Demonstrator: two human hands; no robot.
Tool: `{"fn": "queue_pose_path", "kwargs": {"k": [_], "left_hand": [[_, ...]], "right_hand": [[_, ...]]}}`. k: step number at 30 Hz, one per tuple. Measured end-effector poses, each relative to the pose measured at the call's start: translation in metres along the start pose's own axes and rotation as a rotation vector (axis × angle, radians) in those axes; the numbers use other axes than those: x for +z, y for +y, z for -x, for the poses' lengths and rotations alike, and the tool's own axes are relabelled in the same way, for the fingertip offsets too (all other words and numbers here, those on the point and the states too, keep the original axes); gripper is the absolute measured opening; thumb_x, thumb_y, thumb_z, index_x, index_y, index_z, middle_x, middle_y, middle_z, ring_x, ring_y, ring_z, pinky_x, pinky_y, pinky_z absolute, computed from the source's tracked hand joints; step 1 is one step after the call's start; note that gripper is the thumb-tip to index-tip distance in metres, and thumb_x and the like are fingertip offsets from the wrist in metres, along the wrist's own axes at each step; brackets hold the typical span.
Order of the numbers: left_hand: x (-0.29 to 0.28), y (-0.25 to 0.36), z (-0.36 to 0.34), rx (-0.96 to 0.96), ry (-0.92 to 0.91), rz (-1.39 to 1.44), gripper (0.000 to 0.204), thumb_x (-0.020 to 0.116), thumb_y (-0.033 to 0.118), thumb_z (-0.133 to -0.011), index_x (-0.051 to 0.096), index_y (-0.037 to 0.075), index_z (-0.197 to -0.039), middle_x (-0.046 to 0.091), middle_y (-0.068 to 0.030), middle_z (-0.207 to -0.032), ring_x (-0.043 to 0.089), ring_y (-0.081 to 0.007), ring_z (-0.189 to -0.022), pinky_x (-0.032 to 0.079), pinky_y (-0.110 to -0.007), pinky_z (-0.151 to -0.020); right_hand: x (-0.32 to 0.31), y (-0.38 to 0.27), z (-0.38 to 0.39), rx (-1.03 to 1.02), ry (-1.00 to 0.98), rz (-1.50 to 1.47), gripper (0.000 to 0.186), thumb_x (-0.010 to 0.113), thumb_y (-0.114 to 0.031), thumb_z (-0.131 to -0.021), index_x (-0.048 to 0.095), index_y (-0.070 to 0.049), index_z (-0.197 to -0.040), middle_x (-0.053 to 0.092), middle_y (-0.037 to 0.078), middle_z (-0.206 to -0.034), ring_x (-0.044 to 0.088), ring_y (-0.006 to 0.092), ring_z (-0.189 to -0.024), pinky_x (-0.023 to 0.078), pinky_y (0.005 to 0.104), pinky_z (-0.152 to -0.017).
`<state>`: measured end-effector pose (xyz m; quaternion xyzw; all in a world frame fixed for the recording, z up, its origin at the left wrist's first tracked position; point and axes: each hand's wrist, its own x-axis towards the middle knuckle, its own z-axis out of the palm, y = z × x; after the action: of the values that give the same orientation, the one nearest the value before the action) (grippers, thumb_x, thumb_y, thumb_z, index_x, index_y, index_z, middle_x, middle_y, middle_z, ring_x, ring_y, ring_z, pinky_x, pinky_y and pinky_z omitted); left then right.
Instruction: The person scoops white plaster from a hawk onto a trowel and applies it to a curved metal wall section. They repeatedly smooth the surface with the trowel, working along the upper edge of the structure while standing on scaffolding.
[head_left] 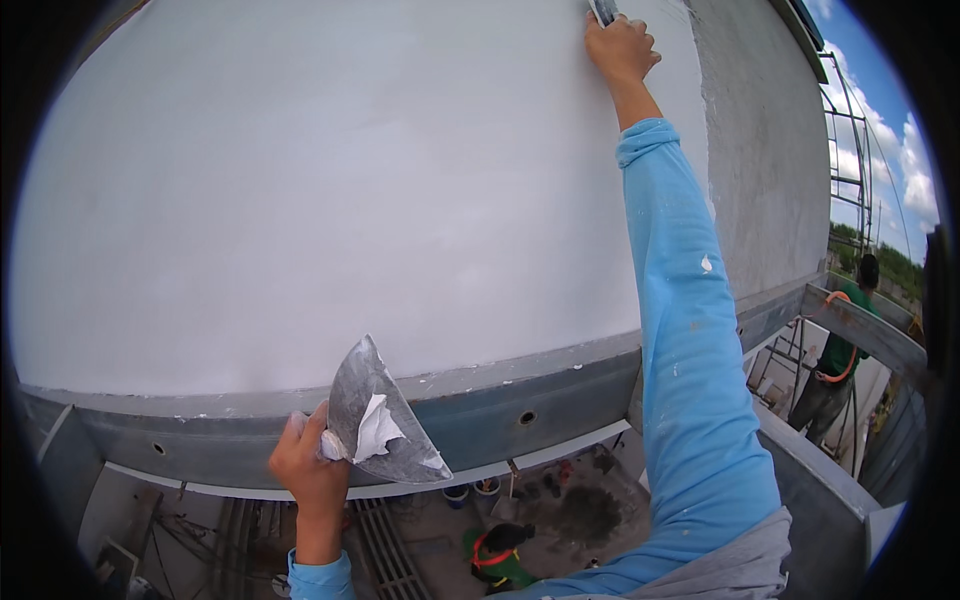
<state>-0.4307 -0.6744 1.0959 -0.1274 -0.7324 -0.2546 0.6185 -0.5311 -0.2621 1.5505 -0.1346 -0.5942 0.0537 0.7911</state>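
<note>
A wall [350, 190] coated in smooth white plaster fills most of the view; its right part is bare grey. My left hand [305, 455] is closed round the handle of a wide putty knife [385, 400], held low in front of the steel beam. A lump of white putty [377, 428] clings to its grey triangular blade. High up at the right, my right hand [622, 48] grips a trowel [603, 12] against the wall, near the edge of the white coat. The top of this tool is cut off by the picture's edge. Blue sleeves cover my arms.
A grey steel beam [470, 425] with bolt holes runs along the wall's foot. Far below on the ground are a person in green [495, 560] and several buckets [487, 487]. At the right, another person [845, 350] stands by steel framing, with scaffolding [848, 150] behind.
</note>
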Motion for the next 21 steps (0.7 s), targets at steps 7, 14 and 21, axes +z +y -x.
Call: {"fn": "queue_pose_path", "kwargs": {"k": [7, 14, 21], "left_hand": [[-0.004, 0.0, 0.001, 0.0, -0.008, 0.0, 0.04, 0.079, 0.009, -0.064, 0.071, 0.008, -0.102, 0.051, -0.0096, -0.071, 0.057, -0.0278, -0.061, 0.044, -0.034, -0.054], [-0.003, -0.001, 0.002, 0.038, 0.02, -0.022, 0.038, 0.077, 0.011, -0.065, 0.072, 0.012, -0.103, 0.05, -0.0073, -0.07, 0.056, -0.027, -0.06, 0.042, -0.036, -0.053], [-0.011, -0.006, 0.003, 0.034, -0.053, -0.047, 0.04, 0.076, 0.009, -0.065, 0.072, 0.013, -0.104, 0.054, -0.0076, -0.074, 0.059, -0.0287, -0.065, 0.046, -0.037, -0.057]], "right_hand": [[-0.056, -0.133, 0.076, -0.167, 0.011, -0.252, 0.043, 0.057, -0.034, -0.092, 0.062, 0.002, -0.114, 0.057, 0.02, -0.118, 0.052, 0.037, -0.112, 0.037, 0.0548, -0.096], [-0.095, -0.204, 0.139, -0.541, 0.002, -0.333, 0.03, 0.053, -0.018, -0.09, 0.063, 0.001, -0.11, 0.059, 0.017, -0.108, 0.056, 0.0328, -0.102, 0.041, 0.0498, -0.088], [-0.1, -0.117, 0.116, -0.31, 0.249, -0.393, 0.032, 0.056, -0.015, -0.092, 0.059, -0.002, -0.121, 0.059, 0.017, -0.104, 0.057, 0.0335, -0.097, 0.042, 0.0469, -0.084]]}}
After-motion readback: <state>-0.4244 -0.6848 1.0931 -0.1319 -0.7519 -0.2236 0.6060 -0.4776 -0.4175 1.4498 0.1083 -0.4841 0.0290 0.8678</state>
